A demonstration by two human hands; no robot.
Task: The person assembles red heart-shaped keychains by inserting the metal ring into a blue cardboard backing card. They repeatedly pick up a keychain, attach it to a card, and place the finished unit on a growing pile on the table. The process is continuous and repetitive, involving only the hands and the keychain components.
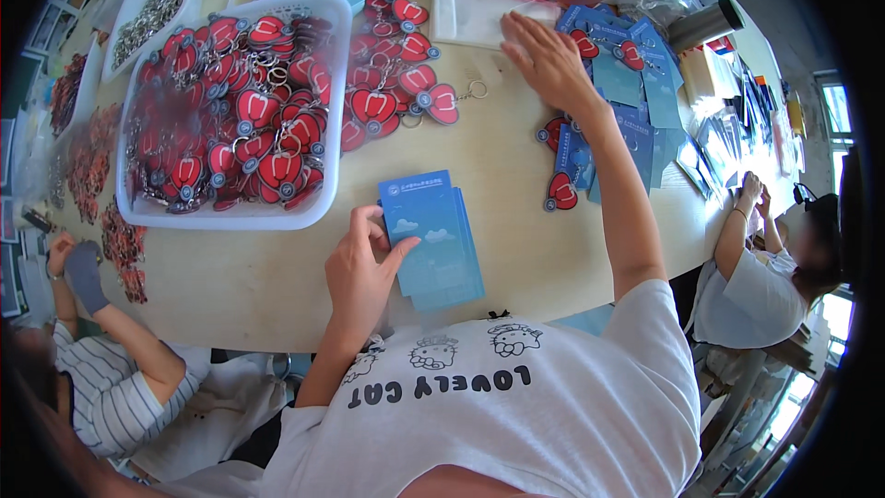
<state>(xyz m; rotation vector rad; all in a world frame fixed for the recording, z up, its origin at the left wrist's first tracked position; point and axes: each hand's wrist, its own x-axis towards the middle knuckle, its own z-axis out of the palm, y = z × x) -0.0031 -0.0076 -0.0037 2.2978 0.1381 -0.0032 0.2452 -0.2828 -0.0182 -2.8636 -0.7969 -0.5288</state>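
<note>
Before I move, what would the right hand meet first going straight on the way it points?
The right hand would first meet the whitish flat stack at its fingertips; whether they already touch is unclear.

Workshop, heaped keychains (pixel 256 111), stacked cards (pixel 442 263), co-workers (pixel 751 304)

At the frame's centre, the cards (pixel 431 258) shade from deep to pale blue, with white clouds. Upper left, the keychains (pixel 256 111) are red with pale markings, the basket (pixel 230 219) white. The counter (pixel 525 240) is pale beige; the lower-left top (pixel 111 387), white with dark stripes.
</note>
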